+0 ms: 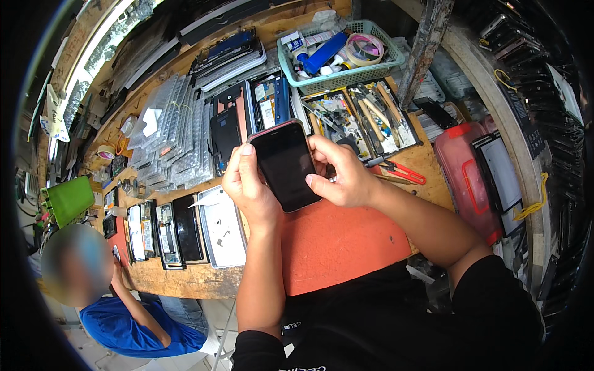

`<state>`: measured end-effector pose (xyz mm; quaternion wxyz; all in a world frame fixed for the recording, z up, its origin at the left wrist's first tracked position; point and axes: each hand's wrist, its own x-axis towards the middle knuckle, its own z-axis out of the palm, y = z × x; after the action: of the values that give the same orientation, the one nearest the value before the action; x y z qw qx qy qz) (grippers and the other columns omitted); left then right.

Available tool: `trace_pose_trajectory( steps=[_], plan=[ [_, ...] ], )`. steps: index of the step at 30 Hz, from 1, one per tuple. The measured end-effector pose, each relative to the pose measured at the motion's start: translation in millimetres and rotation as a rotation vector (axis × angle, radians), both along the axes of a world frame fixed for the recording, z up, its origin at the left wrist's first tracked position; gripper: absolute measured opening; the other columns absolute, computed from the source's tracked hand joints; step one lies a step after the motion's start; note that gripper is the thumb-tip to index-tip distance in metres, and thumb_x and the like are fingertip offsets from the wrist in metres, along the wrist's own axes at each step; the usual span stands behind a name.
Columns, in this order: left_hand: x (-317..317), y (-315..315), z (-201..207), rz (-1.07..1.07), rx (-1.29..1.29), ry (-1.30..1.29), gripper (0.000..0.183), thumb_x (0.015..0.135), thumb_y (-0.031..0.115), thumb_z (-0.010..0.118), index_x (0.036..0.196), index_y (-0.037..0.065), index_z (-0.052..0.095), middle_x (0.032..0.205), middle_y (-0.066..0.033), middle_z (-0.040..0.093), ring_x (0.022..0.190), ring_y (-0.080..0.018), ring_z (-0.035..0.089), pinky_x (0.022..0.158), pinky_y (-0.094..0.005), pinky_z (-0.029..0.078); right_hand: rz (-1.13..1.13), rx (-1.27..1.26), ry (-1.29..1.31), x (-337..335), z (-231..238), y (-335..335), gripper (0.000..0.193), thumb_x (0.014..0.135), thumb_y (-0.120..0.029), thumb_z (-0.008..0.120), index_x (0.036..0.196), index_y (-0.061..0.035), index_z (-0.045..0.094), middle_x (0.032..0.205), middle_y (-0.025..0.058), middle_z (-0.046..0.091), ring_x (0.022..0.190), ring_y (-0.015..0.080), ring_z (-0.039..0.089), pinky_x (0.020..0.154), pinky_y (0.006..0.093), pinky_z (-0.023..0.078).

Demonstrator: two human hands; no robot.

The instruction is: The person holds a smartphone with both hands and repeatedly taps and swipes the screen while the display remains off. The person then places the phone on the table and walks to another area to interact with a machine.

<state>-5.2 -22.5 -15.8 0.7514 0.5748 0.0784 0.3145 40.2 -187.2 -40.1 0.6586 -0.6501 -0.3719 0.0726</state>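
Note:
A smartphone (pixel 286 167) with a dark screen and a pinkish edge is held up over the red work mat (pixel 346 241). My left hand (pixel 250 185) grips its left side, the thumb lying along the edge near the upper corner. From the other side my right hand (pixel 343 173) holds it, with the thumb at the lower right of the screen and the other fingers curled behind. The phone's back is hidden. Beyond it lie opened devices, among them one with a blue part (pixel 280 99) and a dark back panel (pixel 229 127).
Bubble-wrapped packs (pixel 176 136) lie left of the phone. A green basket (pixel 340 77) of tubes and tape stands behind a tool tray (pixel 377 117). Red-handled pliers (pixel 402 172) lie by my right forearm. A white tray (pixel 221 232) holds small parts. Someone in blue (pixel 130 328) sits at left.

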Motion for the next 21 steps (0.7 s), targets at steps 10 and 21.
trace_pose_trajectory(
  steps=[10, 21],
  plan=[
    [1.0, 1.6, -2.5, -0.008, -0.006, -0.019, 0.028, 0.106, 0.016, 0.056, 0.087, -0.001, 0.067, 0.077, 0.0075, 0.047, 0.070, -0.0011, 0.039, 0.062, -0.0204, 0.031, -0.022, -0.023, 0.003, -1.0, 1.1, -1.0, 0.031, 0.081, -0.001, 0.060, 0.111, -0.0017, 0.051, 0.074, 0.0046, 0.062, 0.062, 0.0080, 0.056, 0.057, 0.0278, 0.045],
    [1.1, -0.6, 1.9, 0.014, 0.031, -0.005, 0.029, 0.106, 0.016, 0.055, 0.088, -0.003, 0.067, 0.079, 0.0061, 0.049, 0.070, -0.0024, 0.041, 0.062, -0.0217, 0.033, -0.024, 0.009, 0.005, 2.1, -7.4, 2.6, 0.023, 0.093, -0.008, 0.063, 0.112, -0.0017, 0.052, 0.076, 0.0036, 0.064, 0.064, 0.0076, 0.057, 0.059, 0.0276, 0.047]
  ],
)
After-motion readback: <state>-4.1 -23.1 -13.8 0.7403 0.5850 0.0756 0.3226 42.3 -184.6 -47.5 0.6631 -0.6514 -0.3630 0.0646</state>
